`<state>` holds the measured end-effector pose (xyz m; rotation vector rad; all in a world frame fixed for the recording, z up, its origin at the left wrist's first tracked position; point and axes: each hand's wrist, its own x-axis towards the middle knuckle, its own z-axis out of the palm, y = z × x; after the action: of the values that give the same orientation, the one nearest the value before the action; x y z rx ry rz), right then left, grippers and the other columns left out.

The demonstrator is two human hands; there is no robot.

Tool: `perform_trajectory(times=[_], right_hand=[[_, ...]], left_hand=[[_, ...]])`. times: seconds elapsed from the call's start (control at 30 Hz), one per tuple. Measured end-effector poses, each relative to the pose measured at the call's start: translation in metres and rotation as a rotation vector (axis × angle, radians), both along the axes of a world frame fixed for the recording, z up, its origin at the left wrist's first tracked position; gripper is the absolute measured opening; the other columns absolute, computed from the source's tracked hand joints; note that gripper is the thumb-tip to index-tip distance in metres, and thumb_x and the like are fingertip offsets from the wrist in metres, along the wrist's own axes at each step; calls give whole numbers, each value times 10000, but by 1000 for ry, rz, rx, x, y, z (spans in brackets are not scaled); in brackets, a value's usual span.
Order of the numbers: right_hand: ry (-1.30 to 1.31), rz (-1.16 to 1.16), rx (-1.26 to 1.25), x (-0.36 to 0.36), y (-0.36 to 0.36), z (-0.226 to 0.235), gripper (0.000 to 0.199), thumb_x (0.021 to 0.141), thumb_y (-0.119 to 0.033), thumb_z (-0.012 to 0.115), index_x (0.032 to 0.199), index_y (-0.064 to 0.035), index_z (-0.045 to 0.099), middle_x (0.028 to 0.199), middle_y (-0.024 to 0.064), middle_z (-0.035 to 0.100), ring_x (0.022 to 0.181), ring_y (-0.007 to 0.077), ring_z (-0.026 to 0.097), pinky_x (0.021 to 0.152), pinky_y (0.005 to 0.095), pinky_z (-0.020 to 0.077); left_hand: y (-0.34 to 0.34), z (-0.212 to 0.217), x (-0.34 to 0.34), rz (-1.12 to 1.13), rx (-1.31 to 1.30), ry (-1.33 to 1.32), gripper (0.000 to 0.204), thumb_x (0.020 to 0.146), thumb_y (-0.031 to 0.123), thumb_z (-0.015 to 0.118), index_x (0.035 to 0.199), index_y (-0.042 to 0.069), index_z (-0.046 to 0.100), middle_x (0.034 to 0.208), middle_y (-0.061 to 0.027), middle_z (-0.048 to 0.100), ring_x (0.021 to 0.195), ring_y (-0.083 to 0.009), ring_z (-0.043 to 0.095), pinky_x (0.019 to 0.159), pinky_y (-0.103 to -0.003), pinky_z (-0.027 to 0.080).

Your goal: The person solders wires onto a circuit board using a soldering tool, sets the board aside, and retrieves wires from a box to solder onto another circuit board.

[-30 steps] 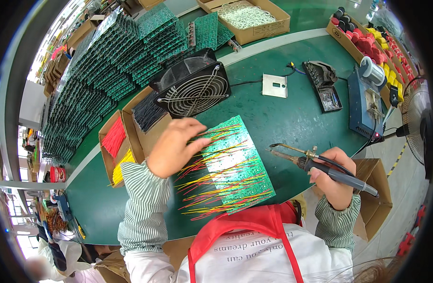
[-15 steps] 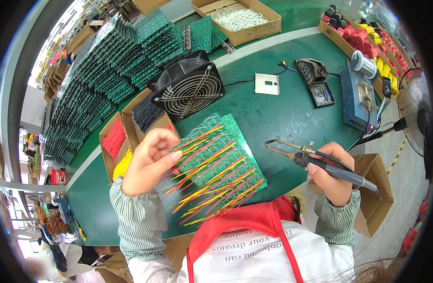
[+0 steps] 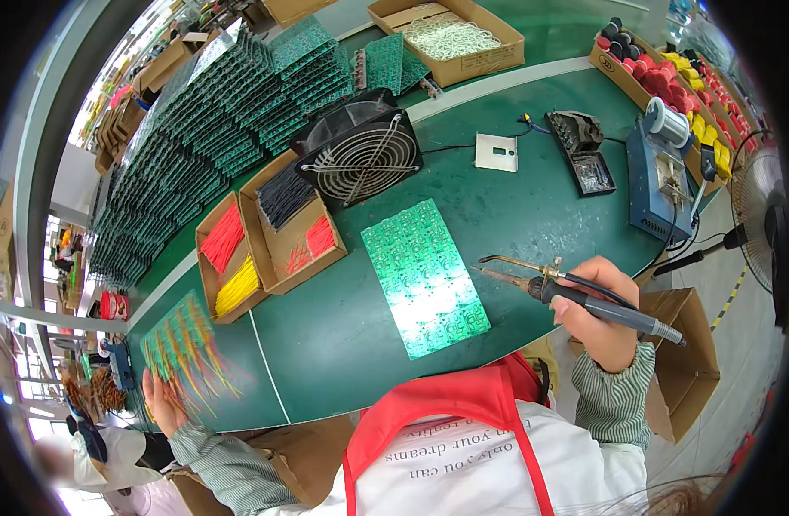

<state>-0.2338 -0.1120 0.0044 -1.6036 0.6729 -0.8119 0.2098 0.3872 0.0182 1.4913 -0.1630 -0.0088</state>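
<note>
Out at the left end of the table, my left hand [image 3: 162,404] grips the near edge of a green circuit board [image 3: 172,331]. Rows of red and yellow wires trail from that board, blurred by motion. My right hand [image 3: 602,314] is closed around a grey-handled soldering iron [image 3: 596,310], with a thin brass solder-feed tube [image 3: 519,262] clamped along it. The iron's tip points left, above the table. A bare panel of green circuit boards [image 3: 424,279] lies flat in front of me, left of the tip, bright glare on its lower half.
Cardboard boxes of red, yellow and black wires [image 3: 238,288] stand left of the panel. Behind are a black fan [image 3: 364,159] and tall stacks of circuit boards [image 3: 205,129]. A blue soldering station [image 3: 656,193] with a solder spool and a black tray [image 3: 581,155] stand at right.
My left hand has carried the wired board from above the bare panel to the table's left end, uncovering the panel. My right hand holds the iron almost in the same place.
</note>
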Motion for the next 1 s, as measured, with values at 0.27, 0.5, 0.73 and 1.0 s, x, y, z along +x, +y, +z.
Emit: perform_trajectory(times=[0.27, 0.5, 0.73, 1.0], right_hand=[[13, 64, 5, 15, -2, -3, 178, 739, -82, 706, 835, 1, 581, 647, 25, 611, 563, 63, 533, 518, 221, 415], [37, 55, 4, 17, -2, -4, 166, 742, -59, 697, 835, 4, 575, 673, 42, 625, 579, 75, 561, 533, 223, 440], [81, 48, 48, 24, -3, -1, 164, 755, -39, 681, 856, 13, 563, 683, 59, 626, 589, 93, 591, 544, 228, 467], [69, 9, 17, 44, -10, 3, 169, 736, -31, 676, 838, 15, 549, 652, 56, 615, 557, 99, 590, 528, 226, 464]], left_hand=[[159, -112, 39, 265, 1113, 56, 517, 909, 228, 601, 1326, -20, 421, 1219, -185, 559, 1069, -248, 576, 876, -347, 468], [37, -92, 31, 210, 1393, -268, 454, 923, 362, 550, 1211, 12, 554, 1261, -218, 532, 1120, -368, 533, 945, -384, 421], [58, -108, 78, 34, 1427, -220, 413, 903, 372, 565, 1126, 28, 612, 1200, -144, 578, 1062, -347, 565, 901, -393, 448], [-69, -39, 67, 274, 1663, -461, 243, 794, 171, 634, 998, 39, 616, 1031, -149, 599, 949, -364, 580, 813, -429, 469]])
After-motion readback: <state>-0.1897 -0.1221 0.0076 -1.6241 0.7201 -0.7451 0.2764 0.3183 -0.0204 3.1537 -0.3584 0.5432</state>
